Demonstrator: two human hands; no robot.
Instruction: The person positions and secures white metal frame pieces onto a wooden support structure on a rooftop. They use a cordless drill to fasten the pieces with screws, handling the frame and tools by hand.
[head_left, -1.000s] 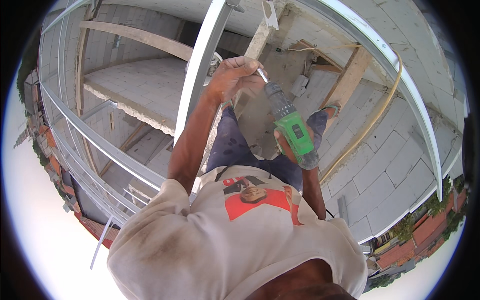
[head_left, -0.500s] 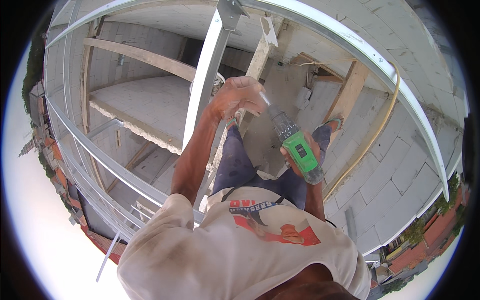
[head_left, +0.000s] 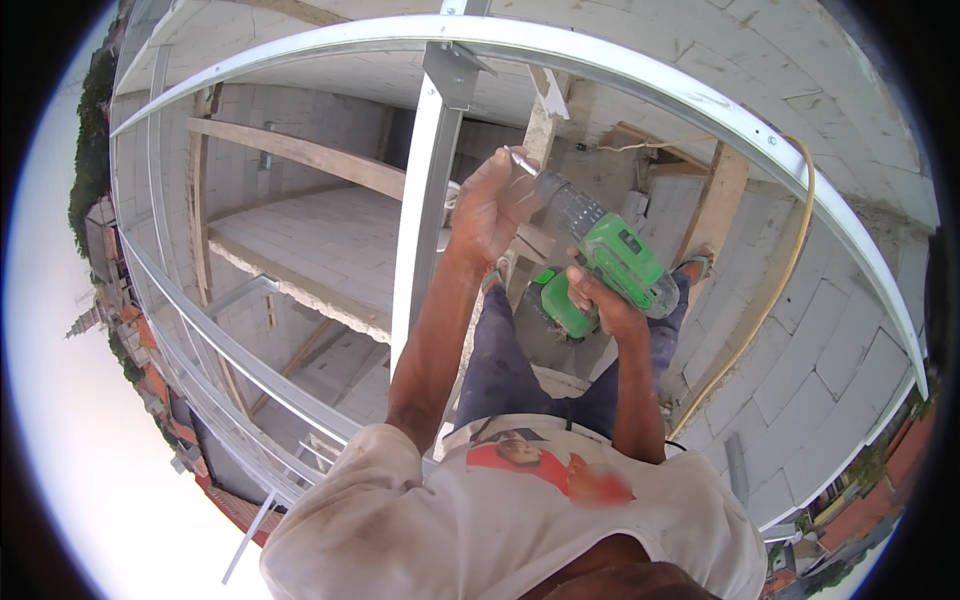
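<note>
A green and black cordless drill (head_left: 625,262) points up and to the left in front of me, tilted on its side. My right hand (head_left: 606,302) is wrapped round its handle, with the green battery base (head_left: 562,305) showing to the left of that hand. At the chuck end, the fingers of my left hand (head_left: 488,212) are bent close about the shiny metal driver bit (head_left: 523,162). They are partly smeared, and any small piece between them is hidden. Just left of this hand stands a pale metal channel post (head_left: 415,230), apart from the drill.
A curved-looking metal beam (head_left: 600,52) crosses above, joined to the post by a bracket (head_left: 452,75). Below my feet are a wooden plank (head_left: 712,205) and a deep drop between block walls. A yellow hose (head_left: 765,300) hangs at right; metal rails (head_left: 240,330) run at left.
The drill has turned so its handle and battery base now show. My left hand has turned upward at the bit. The view has shifted slightly, so the surroundings sit farther right.
</note>
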